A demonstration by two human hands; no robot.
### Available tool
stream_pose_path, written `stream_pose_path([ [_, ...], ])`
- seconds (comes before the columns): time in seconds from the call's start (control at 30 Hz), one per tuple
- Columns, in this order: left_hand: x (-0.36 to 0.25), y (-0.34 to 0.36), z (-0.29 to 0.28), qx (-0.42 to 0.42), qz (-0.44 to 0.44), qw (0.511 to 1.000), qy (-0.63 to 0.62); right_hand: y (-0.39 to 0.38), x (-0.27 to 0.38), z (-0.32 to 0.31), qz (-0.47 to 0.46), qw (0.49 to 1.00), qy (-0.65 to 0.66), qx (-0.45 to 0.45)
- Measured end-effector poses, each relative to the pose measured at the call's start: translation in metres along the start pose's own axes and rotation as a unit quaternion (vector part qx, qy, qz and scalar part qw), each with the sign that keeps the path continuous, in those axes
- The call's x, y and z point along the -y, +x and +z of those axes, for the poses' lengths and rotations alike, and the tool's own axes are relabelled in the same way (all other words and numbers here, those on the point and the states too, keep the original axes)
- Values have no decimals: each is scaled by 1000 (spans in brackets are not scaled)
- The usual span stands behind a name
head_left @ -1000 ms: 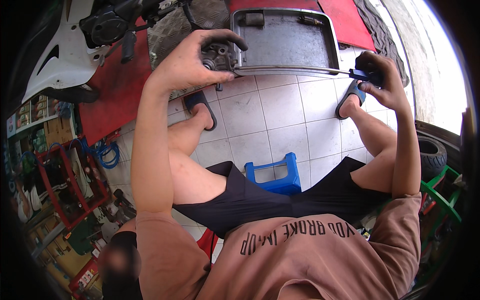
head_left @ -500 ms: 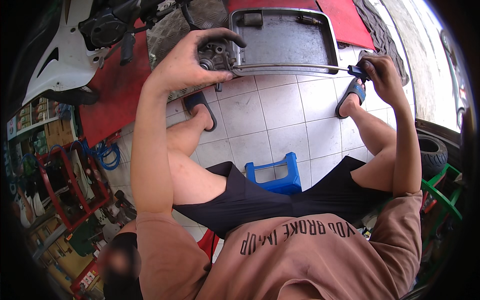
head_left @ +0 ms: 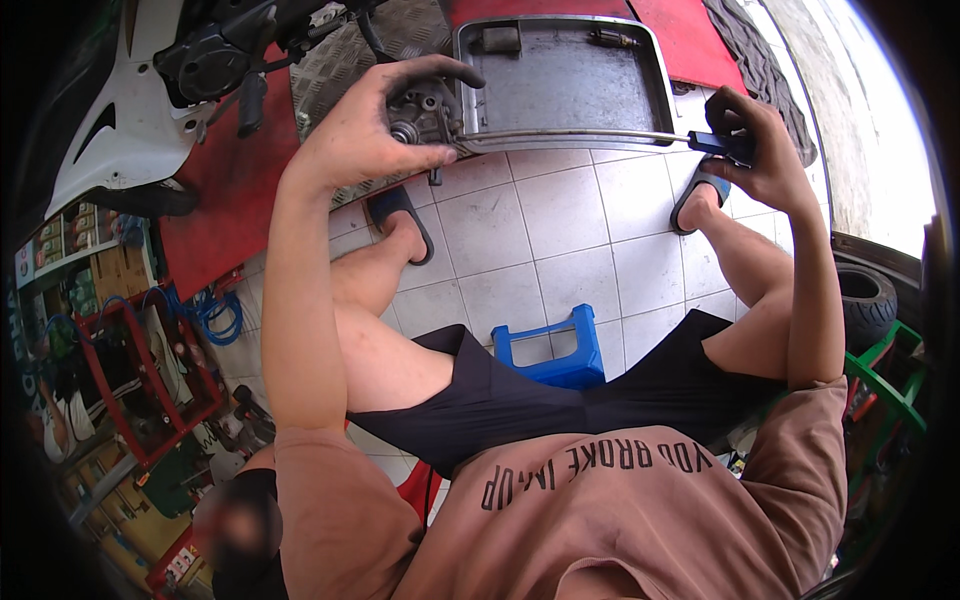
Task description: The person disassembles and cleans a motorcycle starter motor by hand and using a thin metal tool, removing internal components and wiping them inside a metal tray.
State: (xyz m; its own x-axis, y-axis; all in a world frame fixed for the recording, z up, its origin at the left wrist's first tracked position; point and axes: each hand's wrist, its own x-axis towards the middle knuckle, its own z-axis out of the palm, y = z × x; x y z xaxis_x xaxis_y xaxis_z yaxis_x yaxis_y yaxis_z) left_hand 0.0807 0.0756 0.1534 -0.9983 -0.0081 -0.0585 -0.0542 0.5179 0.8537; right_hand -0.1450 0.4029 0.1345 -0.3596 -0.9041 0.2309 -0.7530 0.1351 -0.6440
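Note:
My left hand (head_left: pixel 352 130) is curved round a grey cast-metal engine part (head_left: pixel 426 112), steadying it with the thumb below and blackened fingers above. The part sits on a patterned metal plate beside a tray. From its side a long thin screwdriver shaft (head_left: pixel 580 134) stretches to the right, along the tray's near edge. My right hand (head_left: pixel 760 150) is curled round the screwdriver's dark blue handle (head_left: pixel 712 144), thumb below and fingers above. Where the tip meets the part is too small to make out.
A shallow metal tray (head_left: pixel 570 90) holds a small cylinder (head_left: pixel 500 40) and a dark fitting (head_left: pixel 614 38). Part of a white motorcycle (head_left: pixel 150 130) stands at the left. A blue stool (head_left: pixel 560 368) is between my legs; a tyre (head_left: pixel 864 302) lies at the right. Another person (head_left: pixel 245 520) is at lower left.
My right-hand fingers have shifted round the handle, and the wrist has turned. The left hand and engine part stay nearly in place.

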Motion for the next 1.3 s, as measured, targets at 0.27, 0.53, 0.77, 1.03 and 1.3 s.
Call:
stream_pose_path([
  [0.27,-4,-2,3,-22,-27,999,-10,-1,-10,-4,-3,997,74,33],
  [0.53,-2,1,2,-3,-18,1000,-13,-5,-18,-4,22,999,-28,32],
  [0.77,1,1,2,-8,-1,1000,-14,0,-20,-11,-17,994,-67,88],
  [1.03,3,-1,2,-7,-4,1000,-17,2,-13,-12,-4,996,-10,93],
  [1.3,2,-1,2,-10,7,1000,-22,2,-7,3,-25,997,71,7],
])
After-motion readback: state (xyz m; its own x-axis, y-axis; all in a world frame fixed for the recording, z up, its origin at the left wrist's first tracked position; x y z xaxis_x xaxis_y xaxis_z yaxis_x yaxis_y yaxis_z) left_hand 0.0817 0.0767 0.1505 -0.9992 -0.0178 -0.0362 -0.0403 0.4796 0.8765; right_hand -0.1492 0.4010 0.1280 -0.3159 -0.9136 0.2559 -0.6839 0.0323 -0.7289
